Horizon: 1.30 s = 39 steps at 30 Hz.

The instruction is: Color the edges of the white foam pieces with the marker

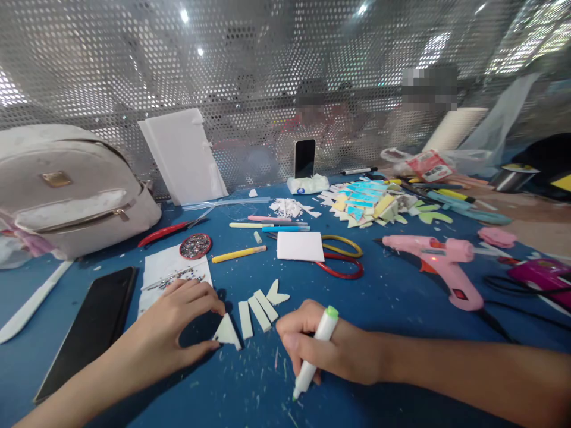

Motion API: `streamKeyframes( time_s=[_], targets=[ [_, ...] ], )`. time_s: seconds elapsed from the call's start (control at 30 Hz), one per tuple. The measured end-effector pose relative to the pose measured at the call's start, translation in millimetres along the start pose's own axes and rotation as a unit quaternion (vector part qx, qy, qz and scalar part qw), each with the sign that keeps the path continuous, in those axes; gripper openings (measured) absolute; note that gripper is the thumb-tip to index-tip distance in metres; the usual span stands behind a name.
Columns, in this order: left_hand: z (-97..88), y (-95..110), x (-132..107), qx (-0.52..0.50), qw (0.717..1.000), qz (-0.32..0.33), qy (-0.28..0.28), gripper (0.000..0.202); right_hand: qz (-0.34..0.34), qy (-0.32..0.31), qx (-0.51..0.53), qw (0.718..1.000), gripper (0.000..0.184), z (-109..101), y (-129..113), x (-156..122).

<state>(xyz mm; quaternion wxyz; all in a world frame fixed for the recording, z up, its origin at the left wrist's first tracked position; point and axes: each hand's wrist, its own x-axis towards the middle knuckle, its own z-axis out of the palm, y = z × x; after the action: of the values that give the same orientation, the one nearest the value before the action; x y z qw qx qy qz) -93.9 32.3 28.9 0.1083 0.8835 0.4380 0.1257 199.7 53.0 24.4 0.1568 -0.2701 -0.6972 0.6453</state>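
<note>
My left hand point(185, 321) pinches a pale green triangle piece point(228, 331) against the blue tabletop, thumb and forefinger at its edges. Just right of it lie several pale green strips point(257, 314) and a notched tail-shaped piece point(277, 293), all flat and apart from my hands. Wrapped round a white marker with a light green end point(322, 339), my right hand point(330, 348) holds it slantwise, with its green tip pointing down close to the tabletop. Under the left fingers is a white paper sheet point(154, 270) with tiny gems scattered on it.
A pink glue gun point(439, 255) with a cable lies at right. Scissors point(343, 273) sit partly under a white block point(300, 246), near several markers point(238, 254). Cut pieces point(370, 199) are heaped behind. At left are a dark phone point(89, 327), red-handled pliers point(165, 233) and a backpack point(75, 184).
</note>
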Motion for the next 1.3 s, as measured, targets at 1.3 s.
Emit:
streamKeyframes(
  time_s=[1.3],
  targets=[
    [25.4, 34, 2, 0.024, 0.994, -0.074, 0.076, 0.043, -0.019, -0.011, -0.036, 0.999, 0.041, -1, 3, 0]
  ],
)
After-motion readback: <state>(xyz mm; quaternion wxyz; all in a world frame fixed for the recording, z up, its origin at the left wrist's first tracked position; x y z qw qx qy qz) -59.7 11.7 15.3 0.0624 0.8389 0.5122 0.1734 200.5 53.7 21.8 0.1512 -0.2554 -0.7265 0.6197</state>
